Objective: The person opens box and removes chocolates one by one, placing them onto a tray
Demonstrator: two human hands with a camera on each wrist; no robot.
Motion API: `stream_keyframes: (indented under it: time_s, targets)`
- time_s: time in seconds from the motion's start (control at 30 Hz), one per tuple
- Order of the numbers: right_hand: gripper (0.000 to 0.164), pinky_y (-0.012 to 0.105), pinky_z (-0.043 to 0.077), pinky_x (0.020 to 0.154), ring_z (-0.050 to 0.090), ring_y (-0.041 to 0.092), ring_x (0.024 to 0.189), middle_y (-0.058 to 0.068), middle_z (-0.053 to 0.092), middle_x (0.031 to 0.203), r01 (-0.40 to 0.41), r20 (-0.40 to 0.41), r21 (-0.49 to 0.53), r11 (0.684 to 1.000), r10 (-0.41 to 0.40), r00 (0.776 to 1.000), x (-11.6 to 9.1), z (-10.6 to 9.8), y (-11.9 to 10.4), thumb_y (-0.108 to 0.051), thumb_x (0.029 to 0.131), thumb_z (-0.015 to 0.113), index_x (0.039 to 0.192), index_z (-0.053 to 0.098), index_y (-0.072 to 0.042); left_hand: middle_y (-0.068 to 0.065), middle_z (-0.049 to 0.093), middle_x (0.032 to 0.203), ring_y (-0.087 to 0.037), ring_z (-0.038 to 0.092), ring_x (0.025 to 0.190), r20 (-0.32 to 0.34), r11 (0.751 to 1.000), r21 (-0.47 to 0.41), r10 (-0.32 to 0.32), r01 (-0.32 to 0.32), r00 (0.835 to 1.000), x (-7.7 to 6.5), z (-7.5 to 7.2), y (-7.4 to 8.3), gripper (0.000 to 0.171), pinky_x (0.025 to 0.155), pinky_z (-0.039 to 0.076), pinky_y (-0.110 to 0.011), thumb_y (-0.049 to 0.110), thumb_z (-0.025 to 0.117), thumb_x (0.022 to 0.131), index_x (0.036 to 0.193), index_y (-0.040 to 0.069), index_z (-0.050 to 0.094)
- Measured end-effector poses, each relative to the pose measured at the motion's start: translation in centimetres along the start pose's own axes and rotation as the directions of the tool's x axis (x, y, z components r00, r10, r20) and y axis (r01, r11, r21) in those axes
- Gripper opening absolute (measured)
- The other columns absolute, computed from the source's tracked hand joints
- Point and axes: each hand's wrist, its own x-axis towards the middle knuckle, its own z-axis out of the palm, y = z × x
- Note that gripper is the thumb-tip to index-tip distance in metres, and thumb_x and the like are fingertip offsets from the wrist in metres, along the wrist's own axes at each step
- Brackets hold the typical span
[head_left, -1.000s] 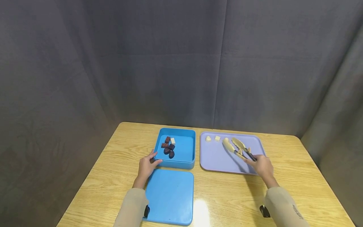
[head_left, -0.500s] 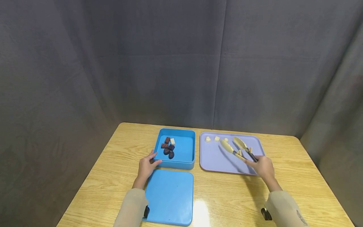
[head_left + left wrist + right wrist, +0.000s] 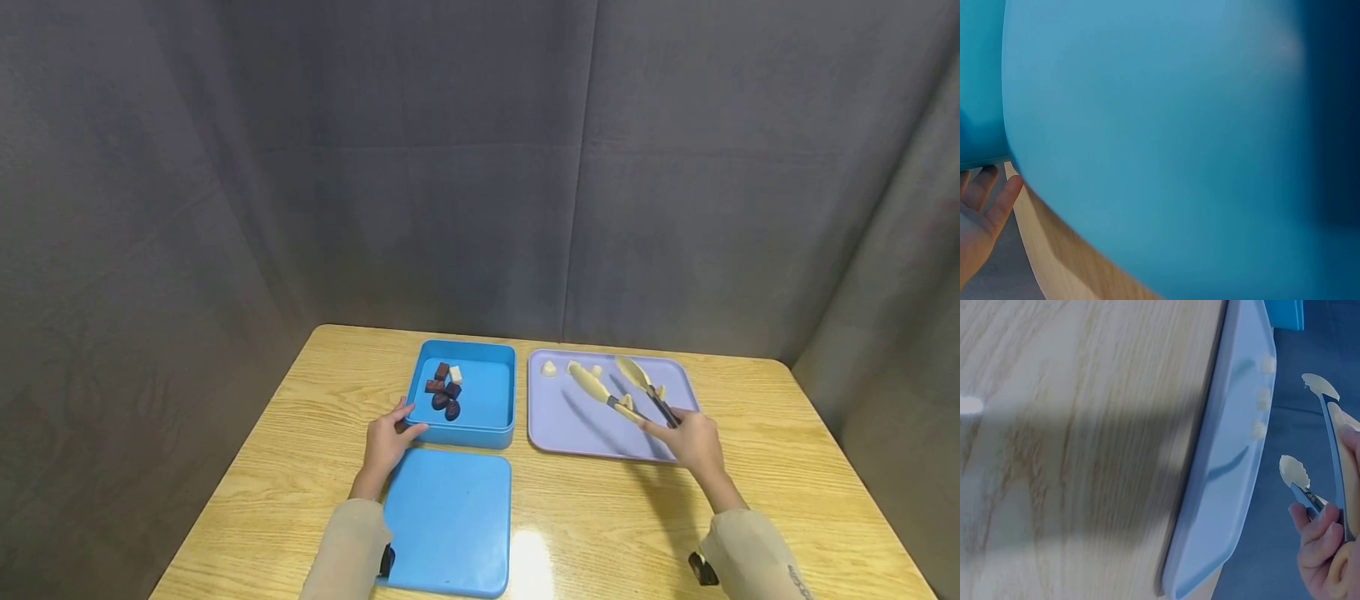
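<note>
My right hand point(image 3: 693, 442) holds a pair of tongs point(image 3: 588, 383) with cream tips and dark arms. The tips stand apart above the lilac tray point(image 3: 555, 429), nothing between them. Three small white chocolates point(image 3: 1264, 398) sit along the tray's far side; in the head view one is partly behind a tong tip. At the near left corner of a blue box point(image 3: 483, 437), my left hand point(image 3: 386, 442) touches the walls with thumb and fingers fairly straight. Inside the box, several dark chocolates point(image 3: 453, 409) and one white chocolate point(image 3: 455, 375) lie grouped at the left.
A flat blue lid point(image 3: 450, 521) lies in front of the box, beneath the left forearm. A strip of wooden table point(image 3: 522, 483) separates box and tray. Grey curtains point(image 3: 450, 167) hang behind the table and at both sides.
The tongs have shifted left over the tray, and their tips have spread wider apart. My left hand and the box stay where they were.
</note>
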Motion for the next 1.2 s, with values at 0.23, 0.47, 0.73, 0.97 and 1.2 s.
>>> stream_keyframes:
  time_s: [0.23,0.47,0.73,0.97,1.2]
  targets:
    - [0.066,0.028,0.034,0.043,0.044,0.019,0.056,0.011,0.060,0.069,0.035,-0.014,0.014,0.999,-0.035,0.999,0.0,0.0,-1.1,-0.044,0.070,0.072,0.103,0.060,0.012,-0.020,0.046,0.125,-0.033,0.046,0.112,-0.003,1.000,-0.002,-0.006,0.006,1.000,0.1,0.0,0.0,0.047,0.085,0.044,-0.041,0.017,0.072,0.074,0.114,-0.004,0.059]
    - [0.067,0.028,0.036,0.046,0.047,0.020,0.060,0.018,0.064,0.081,0.075,-0.011,0.002,0.997,-0.075,0.997,-0.1,0.2,-2.2,-0.047,0.070,0.071,0.105,0.061,0.010,-0.021,0.045,0.125,-0.033,0.045,0.113,0.007,1.000,-0.005,0.003,-0.003,1.000,0.1,-0.1,0.1,0.048,0.086,0.043,-0.041,0.017,0.072,0.075,0.115,-0.004,0.058]
    - [0.060,0.027,0.035,0.045,0.045,0.017,0.057,0.016,0.063,0.077,0.112,-0.002,0.064,0.992,-0.113,0.994,-0.2,0.9,-3.5,-0.039,0.070,0.073,0.102,0.062,0.011,-0.021,0.045,0.125,-0.034,0.043,0.115,0.010,1.000,-0.001,0.001,-0.001,1.000,0.0,-0.1,0.0,0.048,0.088,0.041,-0.042,0.018,0.071,0.075,0.115,-0.004,0.058]
    - [0.056,0.027,0.037,0.045,0.046,0.017,0.058,0.017,0.064,0.080,0.120,0.043,0.113,0.986,-0.126,0.991,-0.6,1.2,-4.6,-0.034,0.071,0.073,0.101,0.061,0.012,-0.020,0.044,0.127,-0.033,0.044,0.114,0.022,1.000,0.005,-0.011,0.011,1.000,0.0,-0.2,0.1,0.050,0.086,0.043,-0.041,0.021,0.071,0.075,0.117,-0.002,0.057]
    - [0.059,0.029,0.044,0.053,0.052,0.019,0.066,0.021,0.064,0.087,0.142,0.073,0.133,0.981,-0.152,0.986,-0.6,1.7,-5.7,-0.034,0.071,0.074,0.103,0.060,0.013,-0.021,0.045,0.126,-0.033,0.046,0.113,0.017,1.000,-0.011,0.003,-0.003,1.000,0.0,-0.2,0.2,0.050,0.085,0.044,-0.040,0.020,0.071,0.075,0.116,-0.004,0.057]
